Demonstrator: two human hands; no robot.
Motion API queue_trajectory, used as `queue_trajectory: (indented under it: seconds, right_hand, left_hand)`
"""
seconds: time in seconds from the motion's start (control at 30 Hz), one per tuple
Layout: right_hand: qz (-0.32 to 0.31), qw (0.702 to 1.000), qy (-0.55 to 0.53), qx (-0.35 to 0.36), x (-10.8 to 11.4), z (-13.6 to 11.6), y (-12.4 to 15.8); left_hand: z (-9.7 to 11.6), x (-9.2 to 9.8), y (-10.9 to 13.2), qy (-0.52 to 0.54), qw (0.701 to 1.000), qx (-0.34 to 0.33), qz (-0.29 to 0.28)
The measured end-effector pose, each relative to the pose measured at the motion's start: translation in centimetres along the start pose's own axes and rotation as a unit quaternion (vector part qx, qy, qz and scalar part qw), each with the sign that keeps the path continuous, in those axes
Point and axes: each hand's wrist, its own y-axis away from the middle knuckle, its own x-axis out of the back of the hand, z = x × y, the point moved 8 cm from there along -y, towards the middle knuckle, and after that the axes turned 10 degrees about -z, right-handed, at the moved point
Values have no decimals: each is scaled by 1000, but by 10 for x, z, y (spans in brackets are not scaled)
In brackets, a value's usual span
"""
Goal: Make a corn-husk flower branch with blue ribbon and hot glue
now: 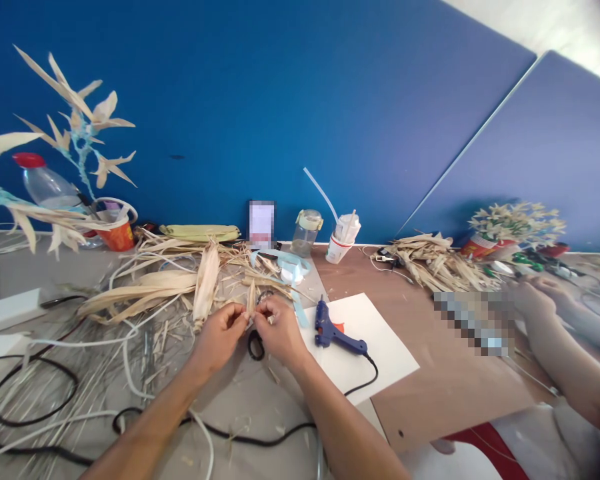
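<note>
A small pointed strip of dried corn husk (251,297) stands upright between my two hands. My left hand (219,337) pinches its lower end from the left. From the right, the fingertips of my right hand (281,328) are closed on the same strip. Just below them on the table are black scissor handles (255,346), with the blades hidden. A larger dried husk (207,277) lies left of the strip. To the right, a blue glue gun (337,330) rests on a white sheet (393,347).
Husk scraps, white cables (130,373) and a black cord (260,440) cover the left. Behind stand a phone (261,223), a glass jar (307,230) and a paper cup (339,248). Husk flowers (83,140) rise at left. A co-worker's arms (555,333) reach in at right.
</note>
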Motion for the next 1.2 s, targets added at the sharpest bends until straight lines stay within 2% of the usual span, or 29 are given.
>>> queue_trajectory:
  seconds: [0.3,0.43,0.57,0.7,0.9,1.0,1.2]
  right_hand:
    - [-6,996,92,-8,-2,-2,4]
    - [-29,998,41,-41,-6,6,3]
    - [-63,993,-10,-96,-10,14,3]
    - [-67,993,-36,-92,-9,10,3]
    - [-59,975,-182,-118,7,24,-2]
    - [-30,980,-167,-101,27,30,-7]
    - [91,984,-124,-88,58,39,-8]
  left_hand:
    - [-1,2,1,-73,997,-13,12]
    - [-2,0,0,-108,994,-15,0]
    - [5,1,2,-219,974,-46,24]
    - [10,5,3,-286,954,-79,41]
    - [-1,17,1,-191,981,-11,42]
    - [0,17,0,-157,987,2,34]
    - [-9,22,-3,-84,996,18,37]
